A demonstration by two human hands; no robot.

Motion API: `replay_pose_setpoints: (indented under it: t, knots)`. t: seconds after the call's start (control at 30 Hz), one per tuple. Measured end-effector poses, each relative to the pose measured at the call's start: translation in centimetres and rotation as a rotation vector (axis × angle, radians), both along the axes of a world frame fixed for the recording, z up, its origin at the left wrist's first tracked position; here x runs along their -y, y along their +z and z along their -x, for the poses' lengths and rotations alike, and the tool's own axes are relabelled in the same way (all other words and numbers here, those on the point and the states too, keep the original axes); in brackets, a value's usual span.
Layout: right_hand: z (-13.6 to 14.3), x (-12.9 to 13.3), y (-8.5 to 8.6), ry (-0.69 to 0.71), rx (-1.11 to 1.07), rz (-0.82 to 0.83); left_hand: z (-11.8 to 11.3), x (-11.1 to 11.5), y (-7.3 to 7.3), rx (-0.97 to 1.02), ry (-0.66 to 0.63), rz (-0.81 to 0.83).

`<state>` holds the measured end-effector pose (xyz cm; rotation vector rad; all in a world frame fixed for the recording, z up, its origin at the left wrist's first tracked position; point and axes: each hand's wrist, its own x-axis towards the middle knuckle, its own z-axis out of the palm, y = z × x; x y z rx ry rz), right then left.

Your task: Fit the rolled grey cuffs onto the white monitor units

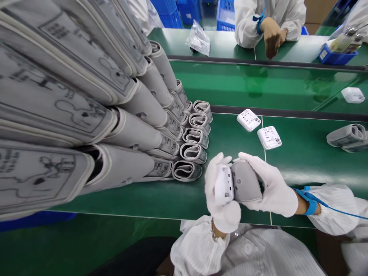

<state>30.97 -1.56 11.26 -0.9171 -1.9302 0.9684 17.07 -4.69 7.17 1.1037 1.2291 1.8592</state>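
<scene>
cuff (246,181) of grey cloth sits at three o'clock from the white device (223,186), facing edges touching or nearly so, over the desk (178,199). the left hand (212,193) has its grip curled round the device, long axis roughly twelve to six; the right hand (277,191) clasps the cuff.

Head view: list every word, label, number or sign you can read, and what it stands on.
No text can be read.
Grey cuffs, stacked: printed lines and drawings, too blurred.
White unit in the left hand: dark marks, too small.
Two white units on the bench: dark marks, too small.
Blue bin, far right, and blue crate, back: pale labels, too small.
</scene>
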Motion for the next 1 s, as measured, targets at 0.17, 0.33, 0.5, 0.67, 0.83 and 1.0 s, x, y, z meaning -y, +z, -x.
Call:
replay_pose_setpoints:
  t: [0.17,0.33,0.5,0.67,0.83,1.0]
  knots:
    - [0.1,0.1,0.6,0.011,-0.01,0.034,1.7,-0.2,-0.1,-0.249,-0.131,-0.216]
    - [-0.5,-1.2,0.3,0.072,-0.05,0.166,3.6,-1.1,1.5,-0.5,-0.41,-0.061]
    - [-0.8,-2.0,-2.0,0.045,0.097,0.195,4.9,-0.5,1.8,-0.827,-0.509,0.123]
    - [-0.2,-1.6,-1.8,0.01,0.195,0.274,5.2,0.9,0.6,-0.821,-0.451,0.192]
    - [-1.0,-2.0,-1.4,0.08,0.028,0.468,5.7,1.0,-0.1,-0.538,-0.443,0.516]
    - [-1.9,-3.6,-2.8,0.216,-0.127,0.755,6.6,0.2,-0.4,-0.144,-0.493,0.571]
